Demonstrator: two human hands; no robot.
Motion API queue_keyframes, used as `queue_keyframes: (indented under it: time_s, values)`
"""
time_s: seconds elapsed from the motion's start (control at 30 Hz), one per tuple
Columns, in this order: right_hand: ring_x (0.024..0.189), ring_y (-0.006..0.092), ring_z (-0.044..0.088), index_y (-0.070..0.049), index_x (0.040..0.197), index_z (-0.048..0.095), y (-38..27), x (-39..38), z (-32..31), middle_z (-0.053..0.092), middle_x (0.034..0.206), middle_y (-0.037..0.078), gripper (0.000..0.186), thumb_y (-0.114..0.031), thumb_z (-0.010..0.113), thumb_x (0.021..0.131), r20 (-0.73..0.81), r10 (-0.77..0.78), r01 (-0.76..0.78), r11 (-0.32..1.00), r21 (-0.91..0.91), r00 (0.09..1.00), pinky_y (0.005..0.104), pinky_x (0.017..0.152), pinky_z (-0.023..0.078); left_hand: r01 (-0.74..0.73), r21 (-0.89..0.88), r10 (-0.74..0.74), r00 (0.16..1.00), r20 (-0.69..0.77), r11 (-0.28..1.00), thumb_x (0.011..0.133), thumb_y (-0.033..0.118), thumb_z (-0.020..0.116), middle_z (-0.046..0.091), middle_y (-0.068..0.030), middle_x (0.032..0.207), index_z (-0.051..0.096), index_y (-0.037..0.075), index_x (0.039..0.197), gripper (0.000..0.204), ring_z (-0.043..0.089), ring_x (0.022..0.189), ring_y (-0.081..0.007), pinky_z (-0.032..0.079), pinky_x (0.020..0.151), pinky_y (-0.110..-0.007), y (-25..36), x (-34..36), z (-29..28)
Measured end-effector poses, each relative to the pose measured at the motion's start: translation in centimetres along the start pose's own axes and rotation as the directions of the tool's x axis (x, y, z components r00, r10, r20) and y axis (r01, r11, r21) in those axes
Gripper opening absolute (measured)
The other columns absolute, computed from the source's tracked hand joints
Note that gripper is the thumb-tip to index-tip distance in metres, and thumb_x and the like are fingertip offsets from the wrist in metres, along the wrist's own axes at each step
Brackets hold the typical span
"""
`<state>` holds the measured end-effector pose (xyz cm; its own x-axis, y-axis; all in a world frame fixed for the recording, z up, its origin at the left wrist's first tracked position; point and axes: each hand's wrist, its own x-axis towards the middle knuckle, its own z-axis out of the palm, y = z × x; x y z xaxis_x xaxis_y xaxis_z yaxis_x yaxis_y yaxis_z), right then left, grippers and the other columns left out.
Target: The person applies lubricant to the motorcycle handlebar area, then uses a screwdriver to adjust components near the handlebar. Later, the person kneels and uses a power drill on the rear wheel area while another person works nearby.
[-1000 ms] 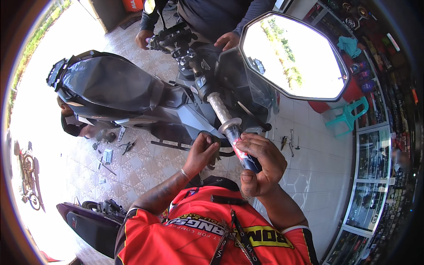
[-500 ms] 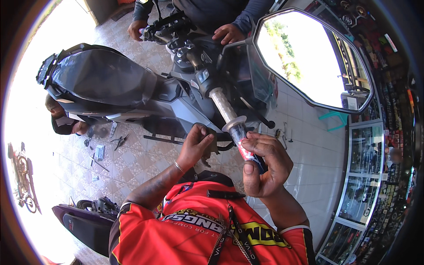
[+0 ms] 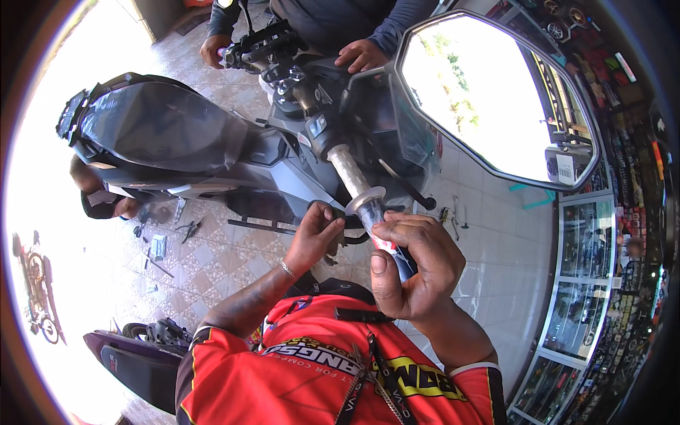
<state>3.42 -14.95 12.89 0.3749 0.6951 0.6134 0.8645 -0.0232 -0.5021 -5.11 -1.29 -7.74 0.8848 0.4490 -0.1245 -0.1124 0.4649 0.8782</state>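
Note:
My right hand (image 3: 421, 265) pinches a printed clear plastic sleeve (image 3: 384, 244), coloured red and dark blue, between thumb and fingers. Its upper end meets the flanged end of a pale, ribbed tube (image 3: 348, 171) on the near side of the motorcycle handlebar. Just left of it, my left hand (image 3: 316, 230) is closed with thumb against curled fingers. Something dark olive shows by its fingertips, too hidden to name. The grey and black motorcycle (image 3: 163, 124) stands crosswise before me, its long seat to the left.
Across the motorcycle, a person's hand (image 3: 361, 55) rests near the front and the other (image 3: 214, 51) holds the far grip. Another person (image 3: 88, 188) is low at the left. A large mirror (image 3: 489, 92) juts in at upper right. Pliers (image 3: 190, 228) lie on the tiles; glass cabinets (image 3: 577, 304) line the right.
My right hand and the plastic sleeve have shifted a little to the left, along with the handlebar end. My left hand stays in nearly the same place, still closed.

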Motion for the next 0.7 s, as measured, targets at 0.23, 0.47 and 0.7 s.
queue_keyframes:
  time_s: [0.23,0.47,0.7]
  values:
    - [0.088,0.0324,0.072,0.004,0.1,0.071,0.9,-0.1,0.6,0.072,0.092,0.016,0.036,-0.029,0.067,0.085,-0.082,-0.107,0.113,0.992,0.064,0.991,0.0414,0.08,0.06,0.068,-0.007,-0.068,0.998,0.004,0.998,0.101,0.01,0.061,0.051,0.002,0.076,0.038,0.012,0.1,0.023,0.049,0.056,-0.0041,0.038,0.042,-0.023,-1.1,0.6,0.0]
    - [0.089,0.0325,0.072,0.003,0.1,0.07,1.1,0.0,0.3,0.072,0.093,0.014,0.036,-0.029,0.069,0.084,-0.003,-0.073,0.073,0.997,0.027,0.997,0.0404,0.08,0.06,0.091,0.078,-0.091,0.996,-0.012,0.993,0.1,0.006,0.06,0.054,0.0,0.086,0.04,0.01,0.107,0.021,0.053,0.068,-0.0058,0.042,0.053,-0.024,-1.2,1.6,-0.2]
    - [0.093,0.0326,0.072,0.002,0.103,0.07,0.9,0.3,0.5,0.072,0.096,0.015,0.038,-0.028,0.072,0.081,0.027,-0.023,0.023,1.0,0.0,0.999,0.0397,0.081,0.06,0.138,0.182,-0.138,0.99,-0.015,0.973,0.092,-0.001,0.062,0.065,-0.0101,0.119,0.048,0.002,0.134,0.044,0.064,0.109,-0.0163,0.052,0.096,-0.032,-0.5,2.1,-0.1]
